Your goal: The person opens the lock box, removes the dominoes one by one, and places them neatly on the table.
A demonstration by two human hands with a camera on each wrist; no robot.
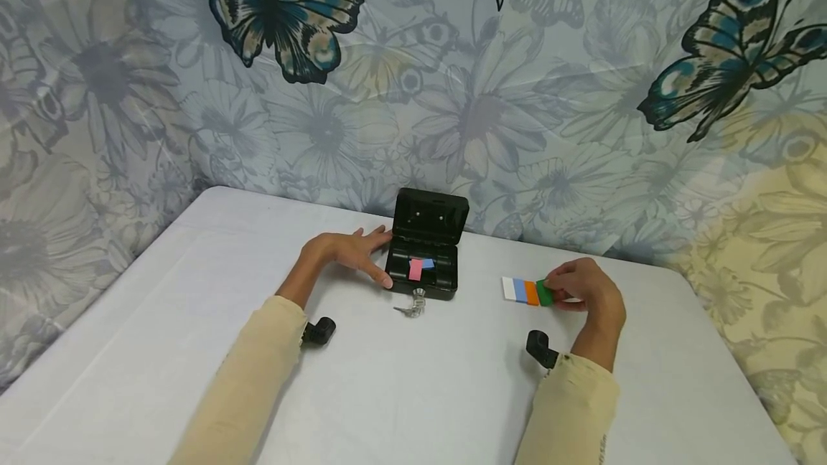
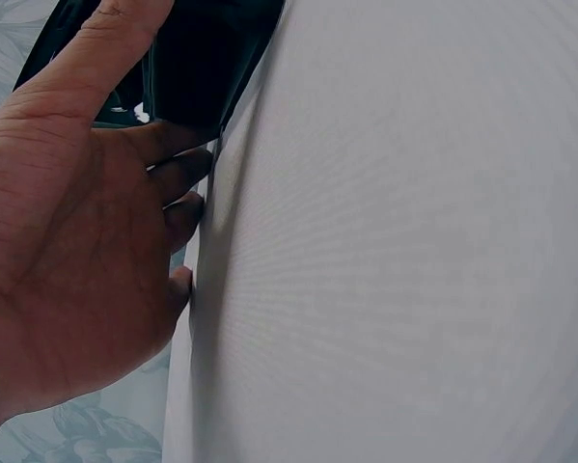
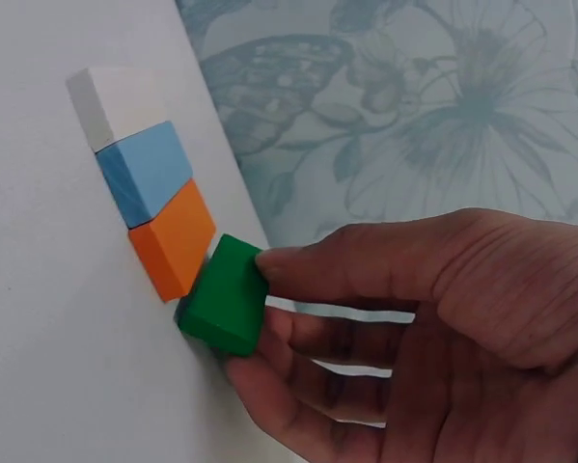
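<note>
My right hand (image 1: pixel 584 285) pinches a green block (image 3: pixel 227 294) between thumb and fingers at the end of a row. Beside it in that row lie an orange block (image 3: pixel 175 239), a blue block (image 3: pixel 146 172) and a white block (image 3: pixel 123 104). In the head view a black box (image 1: pixel 444 294) stands with its lid (image 1: pixel 429 217) raised. Inside it are a pink block (image 1: pixel 416 269) and a blue piece (image 1: pixel 428 263). My left hand (image 1: pixel 352 250) rests against the box's left side, fingers spread, thumb at the front corner.
Keys (image 1: pixel 408 312) hang or lie by the lock at the box's front. The white table (image 1: pixel 388 393) ends at a wall covered with butterfly-patterned cloth (image 1: pixel 362 128). A black camera sits on each wrist, the left one (image 1: pixel 319 331) near the box.
</note>
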